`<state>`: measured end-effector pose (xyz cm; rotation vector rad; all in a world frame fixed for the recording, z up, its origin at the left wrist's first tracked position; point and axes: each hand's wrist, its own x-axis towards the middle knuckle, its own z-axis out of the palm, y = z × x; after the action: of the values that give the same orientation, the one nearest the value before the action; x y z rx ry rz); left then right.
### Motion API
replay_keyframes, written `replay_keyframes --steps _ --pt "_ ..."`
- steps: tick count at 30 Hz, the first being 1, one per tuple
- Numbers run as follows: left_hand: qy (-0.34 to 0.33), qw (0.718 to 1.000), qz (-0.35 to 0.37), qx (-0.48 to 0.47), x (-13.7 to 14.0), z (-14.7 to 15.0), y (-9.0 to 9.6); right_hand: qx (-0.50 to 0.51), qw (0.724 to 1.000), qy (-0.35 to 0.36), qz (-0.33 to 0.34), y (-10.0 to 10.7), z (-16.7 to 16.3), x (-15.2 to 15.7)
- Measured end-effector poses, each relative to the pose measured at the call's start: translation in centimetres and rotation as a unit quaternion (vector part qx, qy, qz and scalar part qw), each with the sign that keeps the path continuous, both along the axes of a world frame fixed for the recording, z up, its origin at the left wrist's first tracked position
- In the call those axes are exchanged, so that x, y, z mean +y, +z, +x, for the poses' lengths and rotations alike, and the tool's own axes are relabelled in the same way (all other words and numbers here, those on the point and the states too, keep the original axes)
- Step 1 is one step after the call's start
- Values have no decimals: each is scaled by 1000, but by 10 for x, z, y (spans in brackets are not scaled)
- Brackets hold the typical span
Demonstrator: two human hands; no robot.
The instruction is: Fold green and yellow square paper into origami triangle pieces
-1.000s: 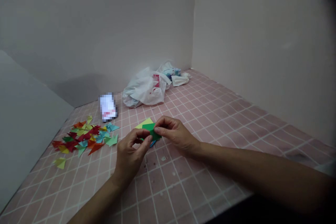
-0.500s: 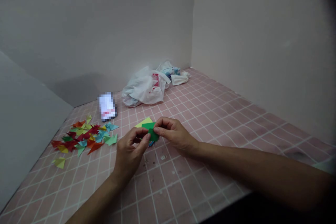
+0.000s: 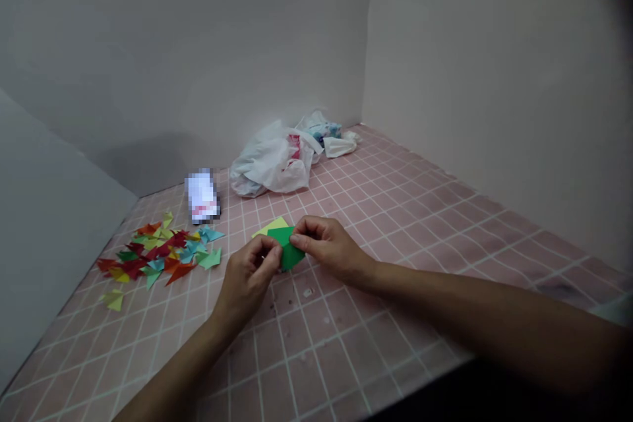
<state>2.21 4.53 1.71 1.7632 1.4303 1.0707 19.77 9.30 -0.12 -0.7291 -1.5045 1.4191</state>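
A small green sheet of paper [image 3: 285,252] is held between my two hands above the table. My left hand [image 3: 252,270] pinches its left edge between thumb and fingers. At its upper right side, my right hand [image 3: 331,247] grips it the same way. Behind and partly under the green paper, yellow paper [image 3: 274,224] shows on the table. To the left of my hands lies a loose pile of small folded paper pieces [image 3: 158,252] in red, orange, yellow, blue and green.
A phone [image 3: 202,196] with a lit, blurred screen stands behind the pile. White plastic bags [image 3: 271,158] lie against the back wall. The table [image 3: 386,204] has a pink cloth with a white grid, and walls rise at its left, back and right.
The green paper has turned slightly and more of it shows between my hands. My left thumb has drawn back to its left edge. The view has shifted a little.
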Motion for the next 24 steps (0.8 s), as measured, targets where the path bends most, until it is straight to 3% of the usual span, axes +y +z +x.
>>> replay_keyframes --steps 5,12,17,24 --pt "27 997 1 -65 2 -2 1 -11 997 70 -34 -2 -1 5" --pt "-14 986 -80 -144 2 -1 -3 -7 1000 30 6 -3 0 -1" --pt "2 981 -88 -173 1 1 -3 16 998 60 -14 -6 -4 -3" --pt "-21 993 -51 -101 3 -5 3 -12 995 92 -30 -9 -4 0"
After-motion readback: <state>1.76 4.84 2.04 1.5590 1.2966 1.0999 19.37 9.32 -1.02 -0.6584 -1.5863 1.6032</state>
